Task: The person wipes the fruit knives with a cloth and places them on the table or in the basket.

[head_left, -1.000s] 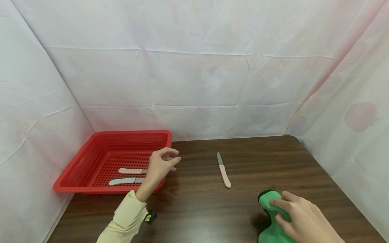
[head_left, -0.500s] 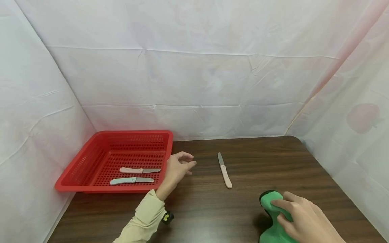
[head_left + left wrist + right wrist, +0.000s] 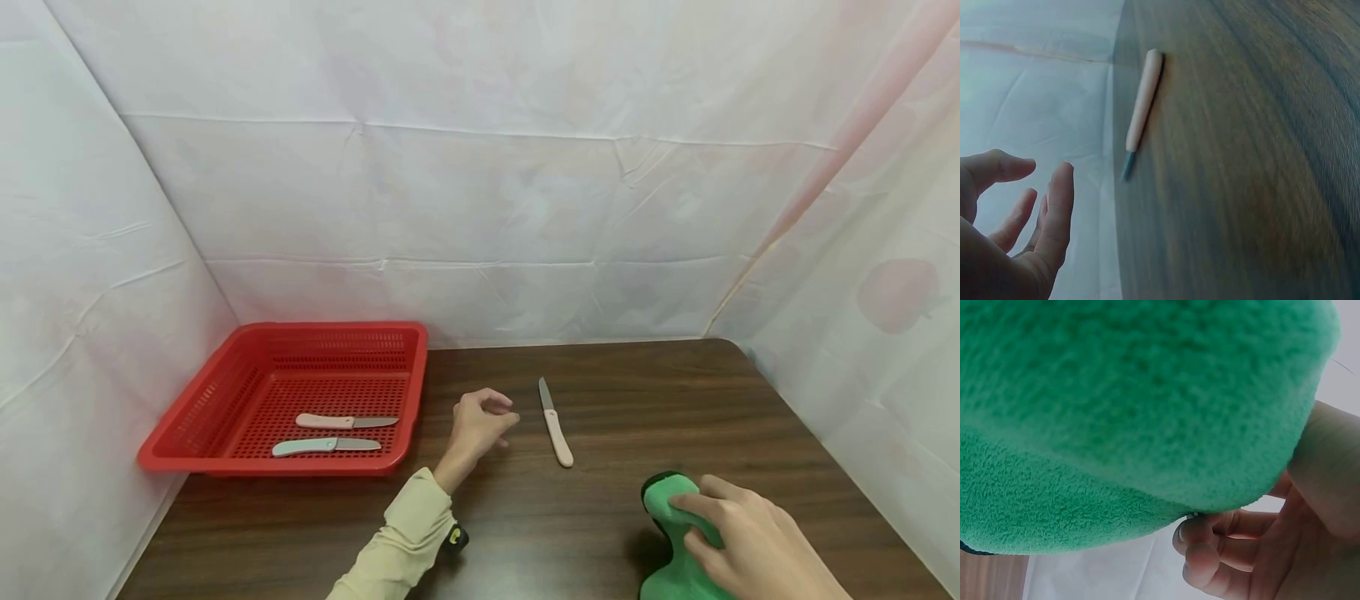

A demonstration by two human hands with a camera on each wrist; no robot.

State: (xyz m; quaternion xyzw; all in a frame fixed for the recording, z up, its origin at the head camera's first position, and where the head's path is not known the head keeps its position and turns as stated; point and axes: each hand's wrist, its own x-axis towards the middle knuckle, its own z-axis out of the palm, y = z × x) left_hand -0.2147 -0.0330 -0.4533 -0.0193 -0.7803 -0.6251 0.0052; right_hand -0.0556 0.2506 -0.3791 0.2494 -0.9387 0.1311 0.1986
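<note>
Three sides of pale, creased sheeting [image 3: 480, 200], at left, far and right, perhaps hung to screen off the surroundings. Next in size, a dark wood-grain table [image 3: 645, 392], set close against the far sheeting, probably to keep small items from dropping behind.

On the table's left, a perforated red basket [image 3: 262, 466]; sits upright, presumably kept aside to leave working room in the middle. At near right, a green fleecy item [image 3: 1141, 419] with dark trim, partly cut off in the head view. Cannot tell its full shape.

Left of centre, a yellowish sleeve [image 3: 405, 533], short of the wrist, perhaps to free the hand. At near right, the right hand [image 3: 750, 533]: holds an edge of the fleece in curled fingers, likely to control such floppy material. Beyond the sleeve, the left hand [image 3: 477, 425]: holds nothing, with loosely bent fingers and a narrow gap at the thumb, a curve suited to slim handles.

Just right of that hand, untouched, a pink-handled knife [image 3: 552, 421] on the table, with handle near and blade far, so probably safer to approach. Inside the basket, a mint-handled knife [image 3: 326, 447] and, just beyond, another pink knife [image 3: 345, 422], apart, with handles left, likely to avoid crossed blades. Smallest, a black wrist device [image 3: 455, 538] beside the cuff, presumably for viewing handwork.
</note>
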